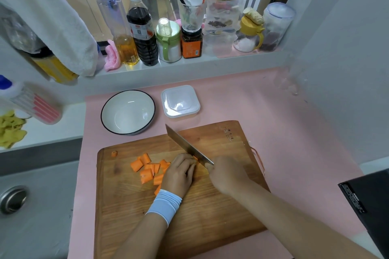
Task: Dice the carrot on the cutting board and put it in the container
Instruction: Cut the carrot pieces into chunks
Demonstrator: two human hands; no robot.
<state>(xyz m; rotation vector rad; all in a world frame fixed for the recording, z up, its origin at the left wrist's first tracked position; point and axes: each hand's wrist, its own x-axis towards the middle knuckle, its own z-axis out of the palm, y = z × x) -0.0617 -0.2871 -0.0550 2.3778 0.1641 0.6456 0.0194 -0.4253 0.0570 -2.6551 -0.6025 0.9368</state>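
Fingers (189,167) of the left hand (179,172) are curled down and bunched together over a carrot piece (195,158), pinning it to the board (210,206); only a sliver of orange shows past the knuckles. Right hand (228,174) grips the knife (187,146), fingers closed round the handle. Its blade slants down right beside the left fingertips, touching them or nearly so; I cannot tell which.

That is the main hazard. The pinned piece looks short, so the holding fingers have little room, and a slip of the blade or a roll of the piece could bring the edge onto a fingertip.

Cut chunks (147,169) lie in a loose heap just left of that hand, some partly under the palm. One small stub (114,153) lies apart near the board's far left corner. The chunks look too large for dice, so more cuts seem needed, and a careless sweep of the wrist could push some off the board.

Container (180,102) sits behind the board beside a bowl (128,111), its lid on, so it must be opened before anything goes in
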